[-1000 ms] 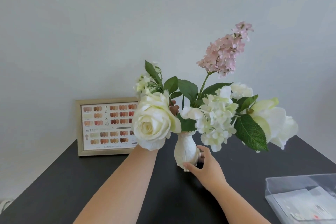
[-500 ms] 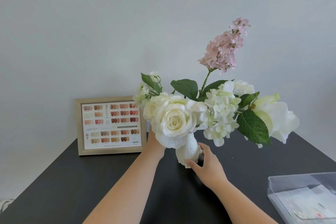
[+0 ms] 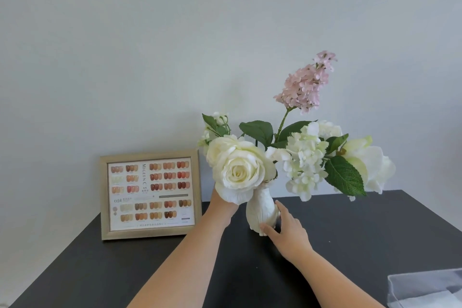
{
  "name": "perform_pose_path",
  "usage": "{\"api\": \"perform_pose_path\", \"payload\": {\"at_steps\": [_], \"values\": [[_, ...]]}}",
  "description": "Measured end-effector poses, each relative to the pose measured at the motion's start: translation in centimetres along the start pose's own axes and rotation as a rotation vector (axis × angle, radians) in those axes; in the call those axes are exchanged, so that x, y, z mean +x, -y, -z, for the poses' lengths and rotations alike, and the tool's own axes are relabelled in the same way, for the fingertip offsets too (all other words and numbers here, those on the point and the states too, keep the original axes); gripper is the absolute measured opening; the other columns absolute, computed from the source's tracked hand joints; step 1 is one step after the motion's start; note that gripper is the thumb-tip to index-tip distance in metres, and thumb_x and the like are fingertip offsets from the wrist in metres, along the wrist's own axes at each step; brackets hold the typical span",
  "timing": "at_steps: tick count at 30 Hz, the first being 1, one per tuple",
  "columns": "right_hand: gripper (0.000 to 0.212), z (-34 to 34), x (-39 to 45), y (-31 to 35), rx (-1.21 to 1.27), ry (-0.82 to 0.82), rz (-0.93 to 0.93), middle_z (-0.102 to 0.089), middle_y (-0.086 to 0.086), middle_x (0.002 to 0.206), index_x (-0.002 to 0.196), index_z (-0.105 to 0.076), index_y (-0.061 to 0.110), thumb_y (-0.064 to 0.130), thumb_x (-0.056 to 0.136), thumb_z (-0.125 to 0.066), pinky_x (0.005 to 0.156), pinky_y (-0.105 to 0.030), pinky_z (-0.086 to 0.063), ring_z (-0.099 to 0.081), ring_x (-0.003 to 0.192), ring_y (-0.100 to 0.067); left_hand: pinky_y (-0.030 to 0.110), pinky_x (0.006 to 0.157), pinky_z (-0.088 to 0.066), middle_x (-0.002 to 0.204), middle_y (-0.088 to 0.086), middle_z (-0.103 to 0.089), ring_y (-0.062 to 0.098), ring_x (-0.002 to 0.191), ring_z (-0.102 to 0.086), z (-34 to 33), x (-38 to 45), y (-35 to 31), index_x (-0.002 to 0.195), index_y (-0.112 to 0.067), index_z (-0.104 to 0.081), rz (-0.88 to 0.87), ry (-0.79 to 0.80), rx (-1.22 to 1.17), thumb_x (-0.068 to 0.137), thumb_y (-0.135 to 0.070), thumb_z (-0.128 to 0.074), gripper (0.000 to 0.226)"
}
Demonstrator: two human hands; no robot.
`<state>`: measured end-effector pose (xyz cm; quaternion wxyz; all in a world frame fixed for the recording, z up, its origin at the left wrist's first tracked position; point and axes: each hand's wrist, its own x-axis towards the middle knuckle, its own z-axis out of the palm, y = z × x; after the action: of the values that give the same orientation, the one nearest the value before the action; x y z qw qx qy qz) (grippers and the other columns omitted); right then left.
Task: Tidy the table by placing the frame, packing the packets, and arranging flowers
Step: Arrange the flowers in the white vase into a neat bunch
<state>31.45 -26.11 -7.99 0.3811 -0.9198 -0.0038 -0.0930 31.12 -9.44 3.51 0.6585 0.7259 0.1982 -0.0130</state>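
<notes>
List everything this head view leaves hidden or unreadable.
Head view only:
Left hand: mostly behind the white rose; grip unclear.
Vase mouth: covered by the white rose and leaves.
Clear box: cut off by the lower right corner; contents blurred.
Frame chart's small print: too small to read.

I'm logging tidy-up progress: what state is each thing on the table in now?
Wood-framed nail-colour chart: upright by the wall.
White textured vase: upright on the black table, holding flowers.
Clear plastic box: partly cut off, white packets inside.
Right hand: grips the vase base.
Left hand: hidden behind the large white rose, grip unclear.
</notes>
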Motion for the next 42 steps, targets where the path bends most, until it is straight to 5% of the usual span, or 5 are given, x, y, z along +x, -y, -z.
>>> {"api": "perform_pose_path", "payload": {"at_steps": [9,17,24,32,42], "values": [[0.087,-0.7,1.9,-0.3,0.006,-0.019,0.005,-0.051,0.007,0.131,0.151,-0.014,0.033,0.060,0.081,-0.057,0.097,-0.038,-0.040,-0.041,0.125,-0.019,0.020,0.050,-0.029,0.072,0.002,-0.041,0.009,0.061,-0.038,-0.7,1.8,-0.2,0.071,-0.012,-0.043,0.049,0.009,0.098,0.102,-0.019,-0.048,0.032],[0.075,3.2,-3.1,4.3,0.607,-0.600,0.173,-0.046,0.000,0.123,0.107,-0.026,0.069,0.020,0.079,-0.075,0.080,-0.029,-0.043,-0.049,0.101,-0.003,0.020,0.055,-0.037,0.088,0.001,-0.060,0.009,0.071,-0.052,0.1,-1.1,0.3,0.084,-0.025,-0.054,-0.253,-0.095,-0.083,0.092,-0.028,-0.064,0.013],[0.046,10.0,-7.1,10.6,0.293,-0.988,0.945,-0.034,-0.017,0.125,0.104,-0.042,0.014,0.014,0.069,-0.071,0.094,-0.039,-0.040,-0.039,0.122,-0.027,0.027,0.069,-0.055,0.101,-0.003,-0.065,0.011,0.087,-0.066,3.5,-6.8,0.8,0.094,-0.031,-0.063,-0.655,0.214,-0.751,0.078,-0.027,-0.069,0.017],[0.068,15.6,-4.5,12.5,-0.324,-0.541,0.482,-0.040,-0.015,0.141,0.131,-0.051,0.024,0.017,0.069,-0.078,0.084,-0.044,-0.047,-0.052,0.107,-0.042,0.017,0.096,-0.034,0.144,-0.008,-0.027,0.006,0.134,-0.029,3.4,-9.3,-2.2,0.136,-0.044,-0.036,-1.337,-0.160,0.531,0.070,-0.039,-0.084,0.082],[0.049,21.6,0.6,19.1,-0.225,-0.160,0.534,-0.065,-0.002,0.092,0.108,-0.064,0.031,-0.003,0.075,-0.050,0.056,-0.028,-0.048,-0.048,0.056,-0.009,0.022,0.078,-0.050,0.134,-0.001,-0.046,0.012,0.108,-0.051,2.3,-9.0,-3.4,0.123,-0.027,-0.062,-1.370,-0.144,0.628,0.080,-0.004,-0.072,0.050]]}}
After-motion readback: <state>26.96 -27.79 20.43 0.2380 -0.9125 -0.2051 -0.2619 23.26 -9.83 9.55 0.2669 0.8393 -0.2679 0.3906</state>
